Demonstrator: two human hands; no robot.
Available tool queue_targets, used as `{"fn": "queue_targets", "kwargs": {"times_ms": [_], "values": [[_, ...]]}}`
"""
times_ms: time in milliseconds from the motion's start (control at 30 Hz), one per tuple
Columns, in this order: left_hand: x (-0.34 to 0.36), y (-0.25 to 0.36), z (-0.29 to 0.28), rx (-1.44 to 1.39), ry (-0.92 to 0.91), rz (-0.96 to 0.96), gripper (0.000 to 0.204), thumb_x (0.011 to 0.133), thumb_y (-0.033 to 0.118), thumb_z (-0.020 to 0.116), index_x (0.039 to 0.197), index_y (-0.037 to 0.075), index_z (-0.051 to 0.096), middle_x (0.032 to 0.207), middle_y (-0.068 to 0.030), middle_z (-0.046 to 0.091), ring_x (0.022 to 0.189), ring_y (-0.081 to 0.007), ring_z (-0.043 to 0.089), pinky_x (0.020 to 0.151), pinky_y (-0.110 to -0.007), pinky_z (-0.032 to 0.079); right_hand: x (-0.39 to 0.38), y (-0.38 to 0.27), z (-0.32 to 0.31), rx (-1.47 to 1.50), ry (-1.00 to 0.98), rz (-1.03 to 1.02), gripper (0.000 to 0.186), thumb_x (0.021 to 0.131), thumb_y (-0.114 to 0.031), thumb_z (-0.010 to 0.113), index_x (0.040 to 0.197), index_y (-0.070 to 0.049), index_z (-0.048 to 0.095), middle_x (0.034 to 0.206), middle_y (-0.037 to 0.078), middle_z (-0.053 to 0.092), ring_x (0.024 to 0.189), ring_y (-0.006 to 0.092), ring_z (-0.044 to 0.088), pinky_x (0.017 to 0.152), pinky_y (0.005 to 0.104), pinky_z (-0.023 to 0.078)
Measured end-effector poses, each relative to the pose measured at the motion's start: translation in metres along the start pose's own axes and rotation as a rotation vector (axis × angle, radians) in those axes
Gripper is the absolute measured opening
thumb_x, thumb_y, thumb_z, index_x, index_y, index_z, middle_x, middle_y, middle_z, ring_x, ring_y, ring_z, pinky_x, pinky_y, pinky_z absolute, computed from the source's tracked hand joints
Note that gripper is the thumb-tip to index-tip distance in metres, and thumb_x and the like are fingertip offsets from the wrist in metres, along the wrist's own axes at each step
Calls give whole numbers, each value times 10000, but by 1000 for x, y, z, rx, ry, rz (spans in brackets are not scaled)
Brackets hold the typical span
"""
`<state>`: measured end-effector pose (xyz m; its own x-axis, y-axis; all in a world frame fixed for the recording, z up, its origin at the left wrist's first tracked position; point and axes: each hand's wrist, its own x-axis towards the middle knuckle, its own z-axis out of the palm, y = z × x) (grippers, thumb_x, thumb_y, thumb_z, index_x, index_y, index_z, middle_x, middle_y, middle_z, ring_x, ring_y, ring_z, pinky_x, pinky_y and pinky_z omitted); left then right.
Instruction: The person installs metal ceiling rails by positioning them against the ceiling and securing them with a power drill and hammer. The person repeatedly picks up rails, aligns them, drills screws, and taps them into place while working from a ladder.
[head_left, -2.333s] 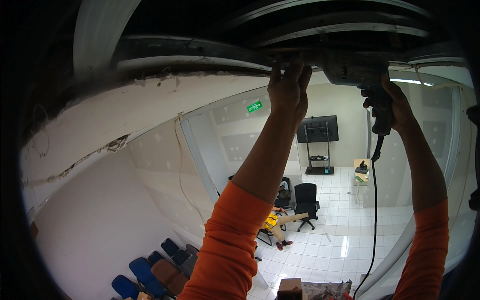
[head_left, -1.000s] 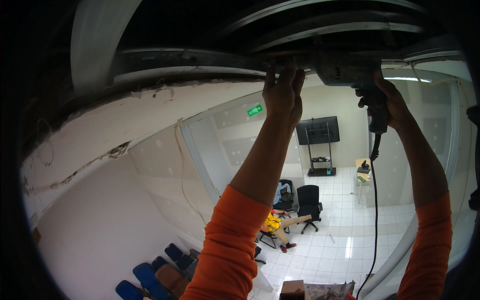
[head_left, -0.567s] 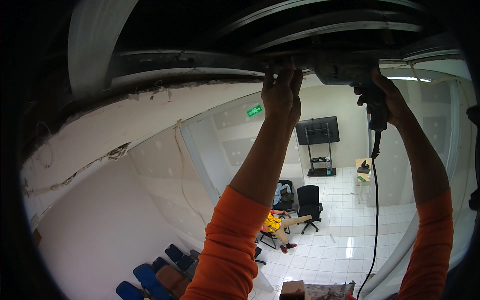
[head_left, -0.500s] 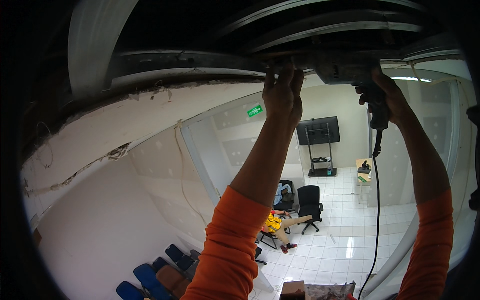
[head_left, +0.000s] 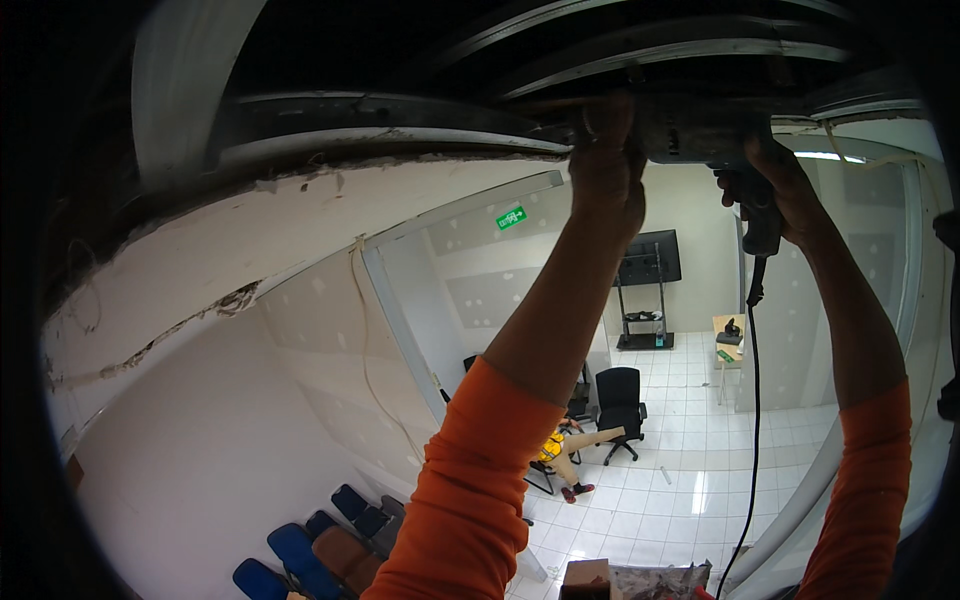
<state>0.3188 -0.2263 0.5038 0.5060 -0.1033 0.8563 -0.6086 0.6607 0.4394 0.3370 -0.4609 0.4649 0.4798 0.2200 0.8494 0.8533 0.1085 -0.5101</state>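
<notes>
Overhead, a dark corded power drill (head_left: 690, 135) is held level against the shadowed ceiling opening, its front pointing left. My right hand (head_left: 785, 190) is closed round its pistol grip, and the black cord hangs down below. My left hand (head_left: 608, 170) is wrapped round the drill's front end, by the chuck. A bit seems to reach left toward the metal channel (head_left: 400, 115) along the opening, but its tip is lost in the dark.
A broken-edged ceiling board (head_left: 230, 235) runs below the channel. Far below, a person in a yellow vest (head_left: 552, 447) sits near a black office chair (head_left: 620, 408). A screen on a stand (head_left: 650, 258), blue chairs (head_left: 292, 552) and a cardboard box (head_left: 585, 577) are on the floor level.
My left hand has moved right, from upright fingers near the bit to a hold round the drill's front. My right hand stays on the grip, slightly shifted right with the drill.
</notes>
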Motion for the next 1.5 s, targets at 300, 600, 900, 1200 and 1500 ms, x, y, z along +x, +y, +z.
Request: {"fn": "queue_targets", "kwargs": {"times_ms": [300,600,900,1200,1500], "values": [[7,-19,34,-61,8,-75,461,866,92,782,1274,99,566,1137,-19,642,1094,-173,600,1015,-323,452,1,-9,1,10,18,60,735,843,-721,656,1172,-67,590,869,104,728,718,189,741,531,299,576],[8,-20,38,22,54,-77,510,810,47,810,1261,87,576,1180,-38,627,1122,-177,590,1005,-357,462,0,-4,0,59,12,93,723,849,-698,671,1173,-58,588,869,112,733,719,193,745,534,310,579],[4,-16,39,20,107,-72,510,819,85,819,1264,78,570,1148,-35,636,1069,-162,613,944,-327,494,-2,-17,7,-28,56,89,696,872,-705,634,1165,-76,578,820,67,715,679,163,722,500,278,547],[6,-14,38,32,26,-74,371,910,184,742,1228,140,556,1186,-35,589,1166,-190,553,1048,-426,452,-3,-30,7,-47,54,127,756,823,-705,695,1185,-57,550,821,89,709,681,173,723,525,297,562],[4,-14,35,80,9,-49,350,890,185,760,1182,185,567,1184,-10,577,1169,-187,549,1059,-427,439,-3,-28,7,-71,49,113,784,809,-728,691,1195,-61,553,841,89,711,696,170,724,532,307,562]]}}
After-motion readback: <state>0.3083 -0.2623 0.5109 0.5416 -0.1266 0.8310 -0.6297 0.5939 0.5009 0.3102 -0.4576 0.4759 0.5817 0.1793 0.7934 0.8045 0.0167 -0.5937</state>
